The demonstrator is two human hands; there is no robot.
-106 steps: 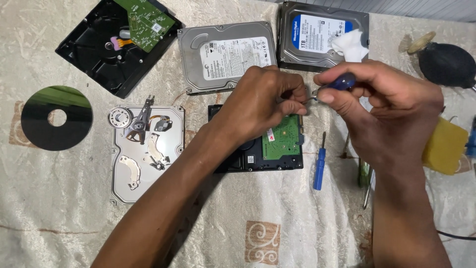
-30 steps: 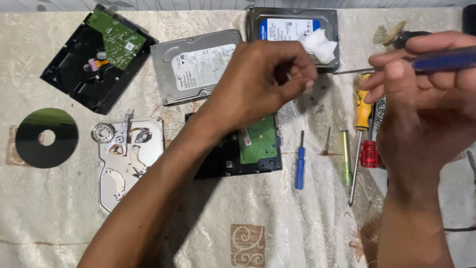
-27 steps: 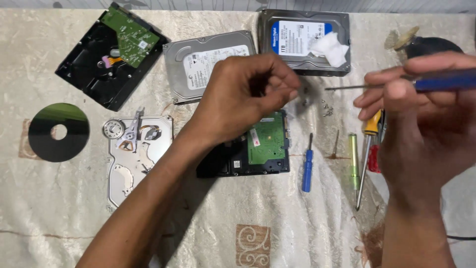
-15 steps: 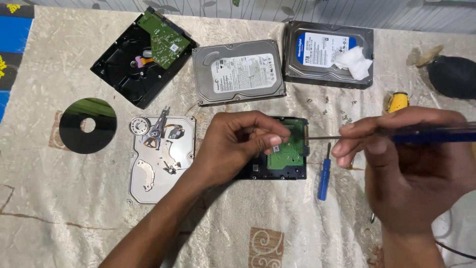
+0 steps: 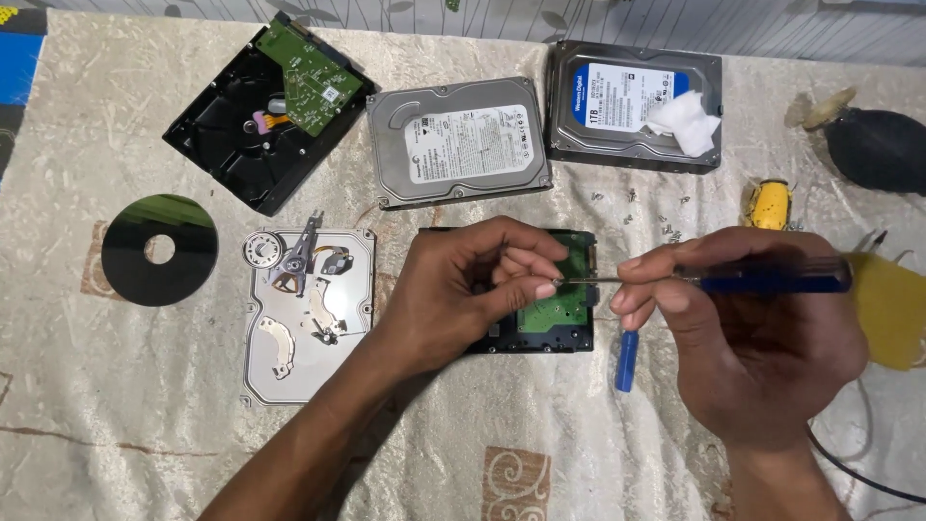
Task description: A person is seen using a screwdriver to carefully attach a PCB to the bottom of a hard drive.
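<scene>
On the cloth (image 5: 579, 444), left to right: a shiny disc (image 5: 159, 250), an opened silver drive shell (image 5: 307, 314), then the black hard drive (image 5: 559, 309) with its green board up. The left hand (image 5: 463, 289) rests on that drive, fingers curled, fingertips (image 5: 545, 288) pinched at the tip of the screwdriver (image 5: 733, 280); whether they pinch a screw I cannot tell. The right hand (image 5: 752, 338) grips the blue handle, its shaft lying level, pointing left, so the drive sits just left of and below the tip
</scene>
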